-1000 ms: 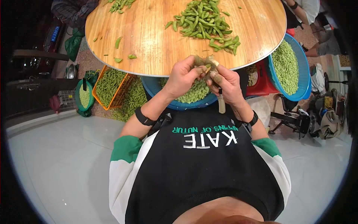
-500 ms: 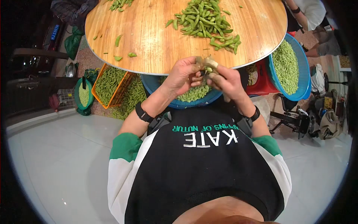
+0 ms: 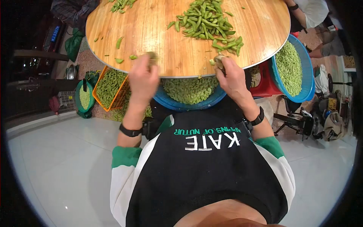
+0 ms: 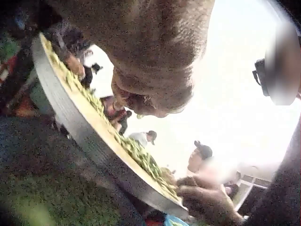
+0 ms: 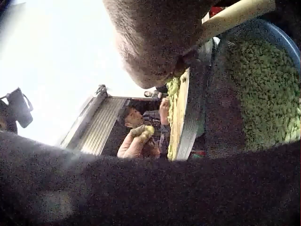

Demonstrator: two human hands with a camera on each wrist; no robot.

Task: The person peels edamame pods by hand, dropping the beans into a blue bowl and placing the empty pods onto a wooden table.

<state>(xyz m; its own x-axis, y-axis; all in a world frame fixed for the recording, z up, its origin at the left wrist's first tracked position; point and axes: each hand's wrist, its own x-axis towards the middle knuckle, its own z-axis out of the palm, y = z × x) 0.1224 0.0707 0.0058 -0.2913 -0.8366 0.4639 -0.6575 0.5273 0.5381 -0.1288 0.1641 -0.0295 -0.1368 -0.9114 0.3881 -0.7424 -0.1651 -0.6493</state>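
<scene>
Just ahead of your lap, the near blue basin (image 3: 187, 107) sits partly beneath the table edge, loaded with shelled beans (image 3: 189, 90). Above that edge, your right hand (image 3: 231, 77) has its fingers curled; the right wrist view shows it gripping a pale handle (image 5: 240, 19), the tool's working end hidden. A small green piece (image 3: 211, 61) lies just beside its fingertips. Your left hand (image 3: 144, 77), over the edge at left, is blurred: how far it is open, and whether it has hold of anything, cannot be told. A loose pod (image 3: 133, 57) lies just beside it. Farther out on the round table (image 3: 151, 26), the main pod pile (image 3: 206, 22) is apart from both hands.

Finding: shelling is in hand, judged to be between pods. The next move calls for your left hand to bring a fresh pod to the tool, over the basin.
</scene>
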